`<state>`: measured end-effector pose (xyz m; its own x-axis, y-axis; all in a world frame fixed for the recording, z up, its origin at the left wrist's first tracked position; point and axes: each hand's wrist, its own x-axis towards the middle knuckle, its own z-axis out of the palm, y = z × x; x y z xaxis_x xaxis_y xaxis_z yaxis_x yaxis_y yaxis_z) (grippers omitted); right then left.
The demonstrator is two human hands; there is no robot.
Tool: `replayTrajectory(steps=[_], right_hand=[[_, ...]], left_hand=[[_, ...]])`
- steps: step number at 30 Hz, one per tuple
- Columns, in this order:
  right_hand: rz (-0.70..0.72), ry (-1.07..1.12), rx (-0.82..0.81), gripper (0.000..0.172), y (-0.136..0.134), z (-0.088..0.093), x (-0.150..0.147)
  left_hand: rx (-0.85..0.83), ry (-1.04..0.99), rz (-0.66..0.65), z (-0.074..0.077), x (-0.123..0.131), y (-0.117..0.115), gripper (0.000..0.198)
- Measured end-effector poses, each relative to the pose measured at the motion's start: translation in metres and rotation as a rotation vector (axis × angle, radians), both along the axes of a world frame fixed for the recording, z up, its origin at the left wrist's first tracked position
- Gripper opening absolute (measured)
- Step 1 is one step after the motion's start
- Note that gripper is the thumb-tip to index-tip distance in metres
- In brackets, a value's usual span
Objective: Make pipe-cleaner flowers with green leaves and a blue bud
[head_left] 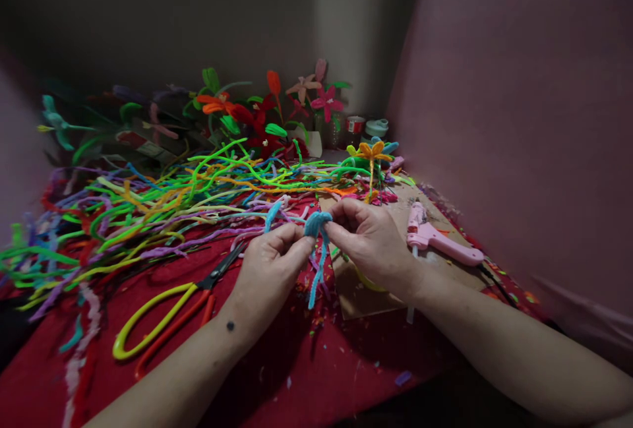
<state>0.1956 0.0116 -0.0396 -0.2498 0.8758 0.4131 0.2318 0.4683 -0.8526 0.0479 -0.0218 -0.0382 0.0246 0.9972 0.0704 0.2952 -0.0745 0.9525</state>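
Observation:
Between my two hands is a blue pipe-cleaner petal piece (316,222), folded at the top with a thin stem end hanging down. My left hand (271,263) pinches its left side between thumb and fingers. From the right, my right hand (368,243) grips the other side with fingertips closed. Another light blue fuzzy loop (272,215) shows just above my left fingers. Scissors (163,322) with yellow and red handles lie beside my left wrist. A pink glue gun (440,240) rests to the right of my right hand.
Loose coloured pipe cleaners (198,197) spread over the red cloth (277,375) on the left and behind. A brown board (356,299) lies under the right hand. An orange pipe-cleaner flower (372,152) and several finished flowers (326,103) stand at the back. Pink fabric (514,118) hangs on the right.

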Motion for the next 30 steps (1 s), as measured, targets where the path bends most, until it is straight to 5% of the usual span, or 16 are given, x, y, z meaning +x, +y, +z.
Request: replayTrajectory(steps=[30], right_hand=[[0.023,-0.008,-0.058,0.009,0.0011,-0.0036,-0.0009]], left_hand=[[-0.060,-0.096,0.004,-0.0010,0.0056,-0.0020,0.025]])
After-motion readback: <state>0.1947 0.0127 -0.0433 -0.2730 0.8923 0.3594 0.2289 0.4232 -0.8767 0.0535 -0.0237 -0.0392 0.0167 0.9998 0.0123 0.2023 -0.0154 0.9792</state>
